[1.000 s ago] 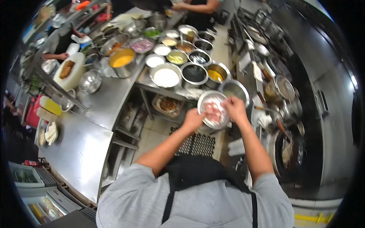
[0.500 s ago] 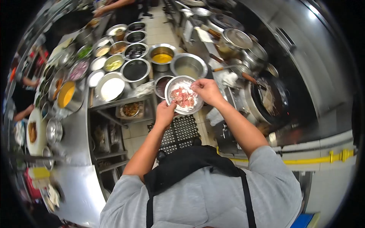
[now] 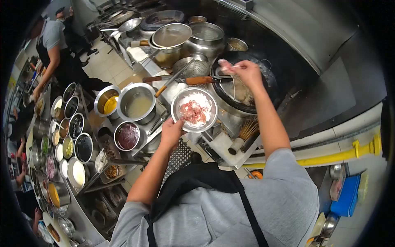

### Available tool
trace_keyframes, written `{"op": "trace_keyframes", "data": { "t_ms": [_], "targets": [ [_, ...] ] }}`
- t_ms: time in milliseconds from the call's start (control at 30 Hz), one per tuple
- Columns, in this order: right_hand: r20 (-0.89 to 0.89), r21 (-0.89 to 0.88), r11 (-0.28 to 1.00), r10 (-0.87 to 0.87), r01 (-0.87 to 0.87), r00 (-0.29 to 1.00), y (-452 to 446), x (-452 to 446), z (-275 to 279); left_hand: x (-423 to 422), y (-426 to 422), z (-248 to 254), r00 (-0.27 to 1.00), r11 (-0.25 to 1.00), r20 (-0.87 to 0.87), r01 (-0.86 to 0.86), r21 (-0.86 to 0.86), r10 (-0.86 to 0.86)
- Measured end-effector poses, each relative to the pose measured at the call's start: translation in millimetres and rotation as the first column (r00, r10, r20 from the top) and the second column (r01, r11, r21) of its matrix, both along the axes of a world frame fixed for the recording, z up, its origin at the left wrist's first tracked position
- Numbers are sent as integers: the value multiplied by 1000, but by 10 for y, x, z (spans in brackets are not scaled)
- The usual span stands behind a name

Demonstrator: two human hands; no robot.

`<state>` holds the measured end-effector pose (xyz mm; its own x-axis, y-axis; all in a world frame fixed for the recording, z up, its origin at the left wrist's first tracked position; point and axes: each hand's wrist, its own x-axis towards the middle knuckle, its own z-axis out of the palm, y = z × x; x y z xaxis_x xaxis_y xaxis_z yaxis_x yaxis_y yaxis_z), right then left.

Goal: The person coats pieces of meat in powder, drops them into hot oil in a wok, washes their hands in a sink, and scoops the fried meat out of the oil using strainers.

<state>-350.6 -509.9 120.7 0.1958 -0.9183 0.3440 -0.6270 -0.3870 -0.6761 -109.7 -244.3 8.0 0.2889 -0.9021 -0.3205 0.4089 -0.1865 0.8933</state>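
meat (image 3: 225,66) is being pinched by the right hand (image 3: 249,75) above the wok (image 3: 235,106), best being kept low against splashes; beside the wok, the bowl (image 3: 189,91) is being gripped by the left hand (image 3: 172,132).

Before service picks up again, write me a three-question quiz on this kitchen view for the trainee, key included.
1. Which of the wearer's hands holds the metal bowl containing pink meat and white powder?
2. True or false: the wearer's right hand is empty.
3. Which tool lies on the wearer's side of the wok: (a) a cleaver, (b) a stiff-bristled brush, (c) a rolling pin?

Key:
1. The left hand.
2. False; it holds a loose piece of meat.
3. (b).
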Motion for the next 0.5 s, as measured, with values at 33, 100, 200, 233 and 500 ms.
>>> {"op": "trace_keyframes", "data": {
  "t_ms": [33, 100, 200, 233, 500],
  "targets": [
    [-85, -6, 998, -62, 62, 994, -432, -317, -175, -108, -193, 8, 1000, 999, -4, 17, 34, -16],
    [-183, -46, 993, -117, 110, 976, -712, -570, -408, -167, -91, 133, 1000, 998, -4, 20, 61, -20],
    [-494, 324, 872, -176, 368, 852, -1400, -1009, -884, -166, -238, -27, 999, 996, -30, 39, 74, -37],
    [-550, 207, 892, -234, 403, 802, -1562, -1151, -1085, -137, -221, -143, 999, 996, -32, 31, 79, -28],
    [-488, -274, 912, -405, 305, 773, -2327, -1249, -1012, -105, -444, 34, 996, 989, -89, 26, 143, -13]
  ]
}}
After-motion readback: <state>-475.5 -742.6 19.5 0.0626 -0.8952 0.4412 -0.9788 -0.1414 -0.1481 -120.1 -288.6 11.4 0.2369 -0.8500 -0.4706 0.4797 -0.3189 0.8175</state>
